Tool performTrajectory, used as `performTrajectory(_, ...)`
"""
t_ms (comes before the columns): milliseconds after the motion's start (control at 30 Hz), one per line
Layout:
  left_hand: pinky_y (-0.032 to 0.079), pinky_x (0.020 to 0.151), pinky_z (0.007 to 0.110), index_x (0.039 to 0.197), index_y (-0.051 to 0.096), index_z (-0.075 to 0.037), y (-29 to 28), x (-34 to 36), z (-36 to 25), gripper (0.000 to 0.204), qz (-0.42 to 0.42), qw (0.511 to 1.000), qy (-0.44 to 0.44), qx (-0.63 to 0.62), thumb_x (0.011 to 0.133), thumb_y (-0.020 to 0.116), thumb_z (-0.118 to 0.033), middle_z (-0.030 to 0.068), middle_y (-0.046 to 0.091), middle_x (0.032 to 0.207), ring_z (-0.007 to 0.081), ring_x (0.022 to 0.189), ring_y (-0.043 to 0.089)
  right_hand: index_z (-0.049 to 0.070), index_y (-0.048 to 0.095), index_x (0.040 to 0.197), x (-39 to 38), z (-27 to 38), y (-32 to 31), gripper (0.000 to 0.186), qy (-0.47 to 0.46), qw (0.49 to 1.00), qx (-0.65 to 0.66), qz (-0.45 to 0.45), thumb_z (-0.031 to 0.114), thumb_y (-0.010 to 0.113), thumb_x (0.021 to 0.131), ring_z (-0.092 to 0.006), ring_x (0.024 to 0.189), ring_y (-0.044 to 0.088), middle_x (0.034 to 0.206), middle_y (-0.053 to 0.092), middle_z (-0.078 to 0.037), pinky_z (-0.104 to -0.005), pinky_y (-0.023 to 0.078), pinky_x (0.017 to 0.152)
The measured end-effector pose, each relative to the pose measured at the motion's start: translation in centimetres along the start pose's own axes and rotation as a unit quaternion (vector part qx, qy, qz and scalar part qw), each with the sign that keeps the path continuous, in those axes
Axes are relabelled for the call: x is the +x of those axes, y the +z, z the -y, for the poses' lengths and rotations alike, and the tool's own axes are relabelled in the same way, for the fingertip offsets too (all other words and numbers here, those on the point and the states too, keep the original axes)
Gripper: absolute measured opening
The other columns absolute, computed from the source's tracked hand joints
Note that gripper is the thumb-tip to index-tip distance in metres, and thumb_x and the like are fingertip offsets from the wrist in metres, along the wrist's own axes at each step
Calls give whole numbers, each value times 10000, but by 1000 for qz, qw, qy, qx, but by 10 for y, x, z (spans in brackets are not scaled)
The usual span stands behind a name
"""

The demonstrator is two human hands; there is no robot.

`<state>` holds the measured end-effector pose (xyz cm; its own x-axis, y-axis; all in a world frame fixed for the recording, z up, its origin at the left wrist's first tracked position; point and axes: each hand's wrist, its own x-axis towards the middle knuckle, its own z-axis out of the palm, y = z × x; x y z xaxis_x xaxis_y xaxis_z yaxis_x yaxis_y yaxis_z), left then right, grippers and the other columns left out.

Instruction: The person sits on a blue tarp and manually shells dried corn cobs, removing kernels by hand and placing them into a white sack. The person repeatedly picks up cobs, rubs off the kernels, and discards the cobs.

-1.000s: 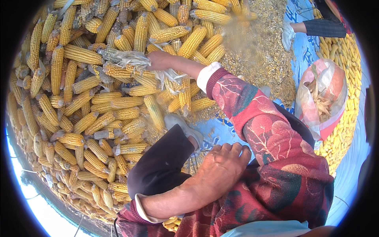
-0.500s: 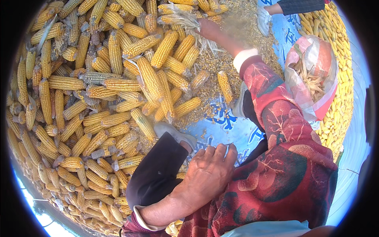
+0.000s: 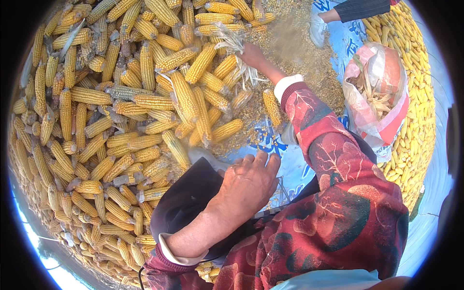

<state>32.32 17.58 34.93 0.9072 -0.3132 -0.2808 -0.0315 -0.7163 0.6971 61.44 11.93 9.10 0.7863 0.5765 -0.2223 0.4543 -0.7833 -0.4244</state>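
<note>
My right hand reaches out to the far side, closed on a bunch of dry corn husks. Pale strips stick out on both sides of the fist, over loose kernels and beside the heap of corn cobs. My left hand is over my bent knee, back of the hand up, fingers curled and close together. Its palm and fingertips are hidden, so what it may hold cannot be made out. A large yellow cob lies on the heap between the hands.
An open sack with dry husks inside stands to the right. Beyond it, yellow cobs are piled. Blue sheeting with printing lies under the kernels. Another person's shoe and dark trouser leg show at the far right.
My right hand, still gripping the husks, has come slightly nearer. My left hand has shifted a little left and farther from me. The view has moved slightly.
</note>
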Motion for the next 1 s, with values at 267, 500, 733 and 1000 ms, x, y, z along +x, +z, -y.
performTrajectory(267,458,767,424,1135,462,-46,-22,7,20,458,-282,957,-66,27,733,625,-192,170,516,999,325,945,541,7,569,935,-61,88,-136,303,-200,976,-70,-59,267,566,779,-365,824,590,865,603,-211,-449,460,727)
performTrajectory(500,442,756,391,1155,445,-18,-30,10,30,599,-321,943,-79,-39,681,688,-291,190,568,982,330,896,572,12,584,1074,-179,127,-253,402,-229,930,287,6,274,629,773,-159,804,577,960,624,-92,-302,446,768)
performTrajectory(733,467,687,406,1064,452,-5,16,1,-21,535,-334,930,-30,-152,696,646,-341,217,608,824,332,747,616,-36,539,1095,-246,103,-225,377,-67,717,685,110,243,599,848,-141,803,617,938,628,-94,-269,521,738)
performTrajectory(1000,480,567,435,1044,415,-15,53,15,-29,544,-381,921,-50,71,687,695,-316,205,602,674,372,629,609,-37,543,1040,-263,81,-193,422,-31,668,743,27,308,647,820,-122,735,619,866,617,-77,-255,541,643)
